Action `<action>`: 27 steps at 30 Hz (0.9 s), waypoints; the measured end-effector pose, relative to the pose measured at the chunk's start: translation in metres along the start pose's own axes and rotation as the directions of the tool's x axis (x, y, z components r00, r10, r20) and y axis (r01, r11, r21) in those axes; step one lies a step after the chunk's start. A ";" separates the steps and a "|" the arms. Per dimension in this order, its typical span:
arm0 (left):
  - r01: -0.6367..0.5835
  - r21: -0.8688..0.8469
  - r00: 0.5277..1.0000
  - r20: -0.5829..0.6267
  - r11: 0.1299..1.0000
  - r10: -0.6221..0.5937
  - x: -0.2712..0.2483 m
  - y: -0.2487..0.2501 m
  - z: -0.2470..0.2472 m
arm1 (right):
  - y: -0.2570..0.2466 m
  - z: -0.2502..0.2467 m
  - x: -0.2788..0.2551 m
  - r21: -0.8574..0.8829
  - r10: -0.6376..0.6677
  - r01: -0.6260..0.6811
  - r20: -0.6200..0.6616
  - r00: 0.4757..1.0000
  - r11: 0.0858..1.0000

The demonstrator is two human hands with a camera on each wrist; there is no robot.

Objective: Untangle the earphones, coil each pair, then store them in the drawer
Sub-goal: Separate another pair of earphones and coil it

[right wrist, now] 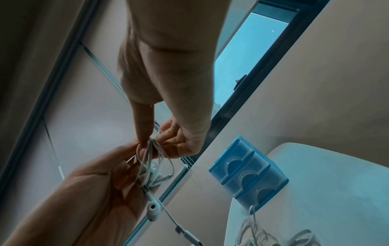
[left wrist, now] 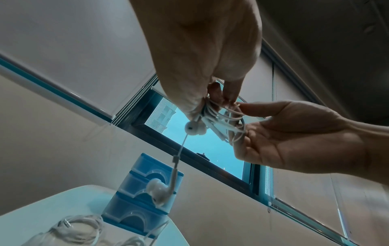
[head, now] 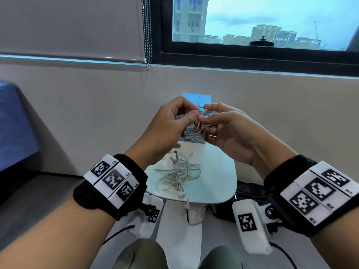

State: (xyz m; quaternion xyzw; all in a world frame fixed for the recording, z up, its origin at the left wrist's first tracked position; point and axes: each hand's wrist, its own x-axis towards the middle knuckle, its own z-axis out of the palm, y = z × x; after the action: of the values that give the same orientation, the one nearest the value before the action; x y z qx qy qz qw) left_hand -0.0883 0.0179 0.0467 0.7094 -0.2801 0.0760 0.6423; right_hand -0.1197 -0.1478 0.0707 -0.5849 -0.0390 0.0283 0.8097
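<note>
Coiling is mid-step, by my read: one pair nearly wound, not yet secured, nothing in a drawer so far.

Worktop (head: 217,171): white, rounded, in front of the knees. Blue drawer unit (left wrist: 145,196) sits at its far edge against the wall; three stacked drawers, all look shut from the left wrist view.

Tangled earphones (head: 179,172): loose white heap in the middle of the worktop, well below both hands, untouched. One bud hangs over the near edge.

Left hand (head: 167,125): raised above the worktop, fingers curled and clamped on the coiled earphones (head: 194,131). The bundle sits between the two hands, loops hanging downward from the pinch.

Right hand (head: 229,129): thumb and forefinger pinched on a strand at the top of the bundle, other fingers loosely spread under it. A short free cable end (head: 204,111) sticks up toward the right fingertips.

Key relation: the free end lies just beside the right fingers, pointing up and right, roughly across the loops' plane. The right hand is nearer it; the left only anchors. Next move probably wraps or tucks that end around the bundle, so the left grip must not slacken or the loops may spring open.

View differences:
- Head view hides the buds behind the left hand.
- Left wrist view shows one earbud (left wrist: 192,128) tight against the left thumb and a second earbud (left wrist: 160,191) dangling on its lead, not coiled in.
- Right wrist view shows the pinch point and an inline remote on the hanging lead.
</note>
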 end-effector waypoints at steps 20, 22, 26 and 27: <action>0.012 0.356 1.000 -0.020 0.934 -0.006 0.009 0.009 0.000 | -0.020 0.004 -0.002 -0.879 -0.364 0.210 0.045 0.931 0.428; 0.067 0.359 0.997 -0.046 0.931 -0.054 0.010 0.006 -0.005 | -0.026 -0.002 -0.003 -0.927 -0.398 0.211 0.075 0.914 0.311; 0.056 0.314 0.998 0.021 0.948 -0.066 0.008 0.007 -0.007 | -0.033 -0.017 0.003 -0.972 -0.472 0.188 0.100 0.876 0.144; 0.049 0.272 0.997 0.046 0.961 -0.064 0.008 0.008 -0.005 | -0.031 -0.018 0.004 -0.975 -0.478 0.193 0.116 0.871 0.114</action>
State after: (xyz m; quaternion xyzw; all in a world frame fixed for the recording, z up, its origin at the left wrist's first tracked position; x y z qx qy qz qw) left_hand -0.0848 0.0201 0.0581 0.8000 -0.2640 0.0762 0.5335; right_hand -0.1138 -0.1744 0.0946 -0.9322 -0.0872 -0.2542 0.2424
